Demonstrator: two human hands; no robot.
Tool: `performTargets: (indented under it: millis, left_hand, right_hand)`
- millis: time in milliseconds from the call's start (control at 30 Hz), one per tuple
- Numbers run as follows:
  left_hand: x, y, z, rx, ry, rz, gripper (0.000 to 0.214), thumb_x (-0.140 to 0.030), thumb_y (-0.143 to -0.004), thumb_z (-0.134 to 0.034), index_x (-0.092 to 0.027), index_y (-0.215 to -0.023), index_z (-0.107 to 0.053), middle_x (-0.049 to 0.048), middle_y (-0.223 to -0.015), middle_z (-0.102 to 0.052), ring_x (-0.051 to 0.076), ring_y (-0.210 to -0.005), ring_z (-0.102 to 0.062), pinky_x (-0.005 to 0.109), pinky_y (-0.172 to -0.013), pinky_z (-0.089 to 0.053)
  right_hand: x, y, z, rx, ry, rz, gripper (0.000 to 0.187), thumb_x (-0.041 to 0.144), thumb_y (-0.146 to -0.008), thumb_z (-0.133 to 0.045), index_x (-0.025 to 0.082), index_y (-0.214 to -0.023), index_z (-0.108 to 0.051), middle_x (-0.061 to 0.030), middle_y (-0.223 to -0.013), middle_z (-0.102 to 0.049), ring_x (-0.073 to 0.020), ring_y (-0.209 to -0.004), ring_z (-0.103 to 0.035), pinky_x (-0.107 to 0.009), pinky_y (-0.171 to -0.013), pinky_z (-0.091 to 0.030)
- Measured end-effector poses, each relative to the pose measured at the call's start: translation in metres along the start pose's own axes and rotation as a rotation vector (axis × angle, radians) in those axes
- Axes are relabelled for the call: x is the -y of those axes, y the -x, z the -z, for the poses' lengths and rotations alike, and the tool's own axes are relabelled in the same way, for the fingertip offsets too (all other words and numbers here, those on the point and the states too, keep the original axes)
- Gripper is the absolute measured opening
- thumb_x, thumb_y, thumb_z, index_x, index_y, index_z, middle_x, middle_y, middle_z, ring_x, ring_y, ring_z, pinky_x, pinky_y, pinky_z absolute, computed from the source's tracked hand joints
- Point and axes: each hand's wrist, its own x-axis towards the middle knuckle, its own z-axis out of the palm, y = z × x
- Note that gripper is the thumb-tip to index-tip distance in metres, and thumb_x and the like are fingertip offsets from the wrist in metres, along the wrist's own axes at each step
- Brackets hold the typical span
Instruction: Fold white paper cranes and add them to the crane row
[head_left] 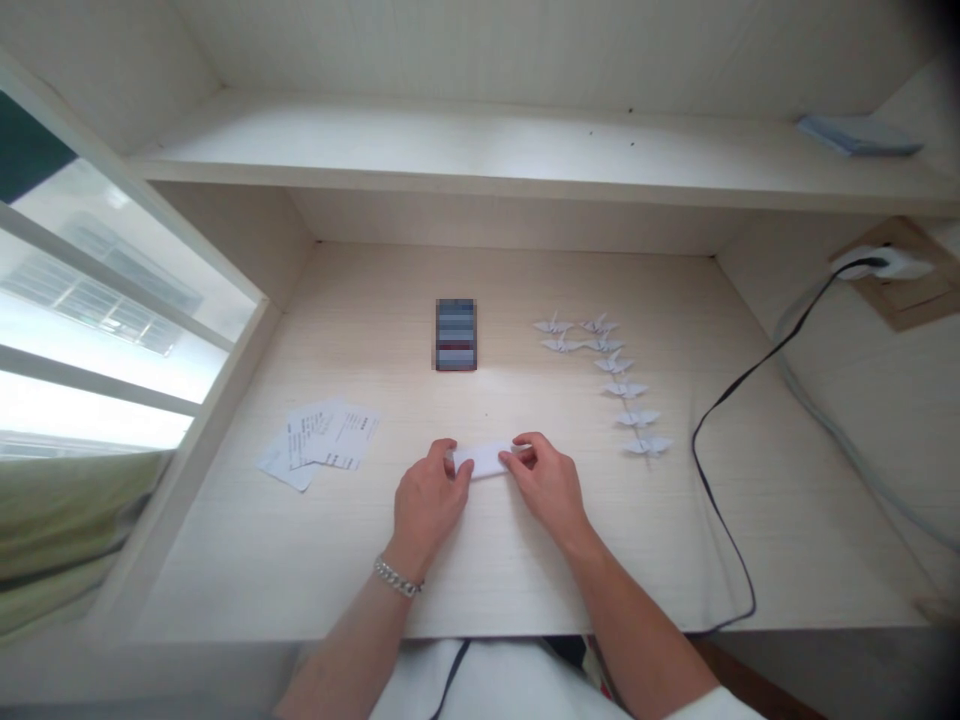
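Near the front middle of the desk, a small folded white sheet of paper (486, 460) lies between my two hands. My left hand (433, 495), with a silver chain bracelet at the wrist, pinches its left end between thumb and fingers. At the opposite end, my right hand (551, 487) grips the paper the same way, thumb in front. Parts of the fingers behind the paper are hidden. Several folded white paper cranes (626, 390) stand to the right in a bent row. Printed paper slips (337, 435) overlap on the left.
A phone-like device (456, 335), its screen blurred, lies behind my hands. Along the right, a black cable (701, 460) runs from a wall plug (881, 263) to the desk's front edge. A shelf (480, 180) spans the back. A window (112, 300) is at left.
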Motion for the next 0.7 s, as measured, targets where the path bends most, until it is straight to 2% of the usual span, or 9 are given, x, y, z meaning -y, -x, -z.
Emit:
performTargets:
  millis: [267, 500, 700]
  left_hand:
    - [-0.0034, -0.0018, 0.0018, -0.003, -0.071, 0.038, 0.028, -0.042, -0.083, -0.045, -0.028, -0.106, -0.049, -0.0018, -0.073, -0.065, 0.018, -0.066, -0.060, 0.026, -0.053, -0.033]
    - [-0.0033, -0.0022, 0.0027, 0.029, -0.076, 0.025, 0.028, -0.041, -0.083, -0.044, -0.028, -0.107, -0.050, -0.0010, -0.075, -0.064, 0.018, -0.068, -0.060, 0.026, -0.054, -0.034]
    - [-0.0024, -0.0022, 0.0043, 0.053, -0.062, 0.017, 0.029, -0.042, -0.084, -0.042, -0.028, -0.109, -0.049, -0.0008, -0.076, -0.065, 0.018, -0.068, -0.060, 0.026, -0.054, -0.034]
  right_hand:
    - [0.0014, 0.0004, 0.0007, 0.004, 0.001, -0.027, 0.017, 0.037, -0.075, -0.057, 0.025, -0.086, -0.057, 0.0011, -0.069, -0.067, -0.0181, -0.068, -0.062, -0.029, -0.065, -0.044]
    - [-0.0030, 0.0011, 0.0008, 0.065, -0.110, -0.013, 0.024, 0.035, -0.072, -0.061, 0.026, -0.093, -0.055, 0.0022, -0.075, -0.066, -0.0162, -0.068, -0.062, -0.027, -0.064, -0.044]
    - [-0.0026, 0.0049, -0.0002, 0.046, -0.073, -0.032, 0.015, 0.035, -0.073, -0.059, 0.025, -0.083, -0.054, 0.0025, -0.070, -0.065, -0.0164, -0.067, -0.061, -0.027, -0.061, -0.042]
